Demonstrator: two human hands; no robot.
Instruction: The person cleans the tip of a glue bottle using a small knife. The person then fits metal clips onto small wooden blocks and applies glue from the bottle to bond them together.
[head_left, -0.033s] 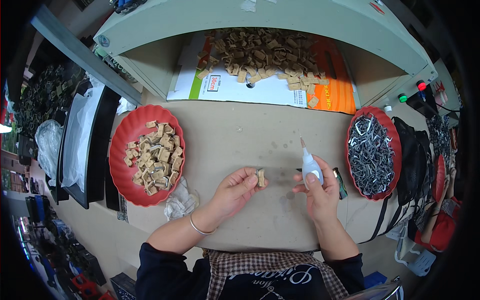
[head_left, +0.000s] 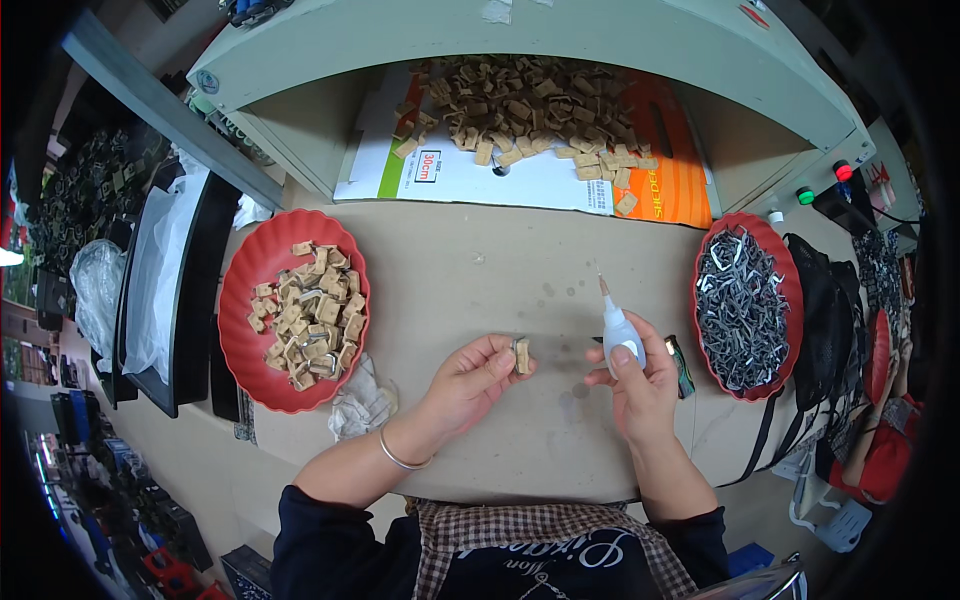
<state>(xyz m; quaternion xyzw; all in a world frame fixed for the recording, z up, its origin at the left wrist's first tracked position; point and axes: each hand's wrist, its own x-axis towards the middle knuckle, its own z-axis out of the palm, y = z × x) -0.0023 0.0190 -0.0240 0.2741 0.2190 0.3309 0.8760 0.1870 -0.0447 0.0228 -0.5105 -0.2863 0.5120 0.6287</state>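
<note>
My left hand (head_left: 472, 383) pinches a small tan block (head_left: 522, 356) with a dark metal piece against its left side, between thumb and fingertips. In my right hand (head_left: 645, 385) is a small pale squeeze bottle (head_left: 618, 335), its narrow brown nozzle pointing up and away from me. The thumb presses on the bottle's side. A dark thin tip shows by the right fingers; what it belongs to is hidden. The bottle and the block are apart, both above the table (head_left: 480, 290).
A red scalloped bowl (head_left: 240, 345) of tan blocks with metal pieces stands left, near a crumpled cloth (head_left: 362, 405). Another red bowl (head_left: 790, 365) holds dark metal hooks at right. Loose tan blocks (head_left: 540, 95) lie on printed cardboard (head_left: 390, 180) under a pale green shelf (head_left: 540, 35).
</note>
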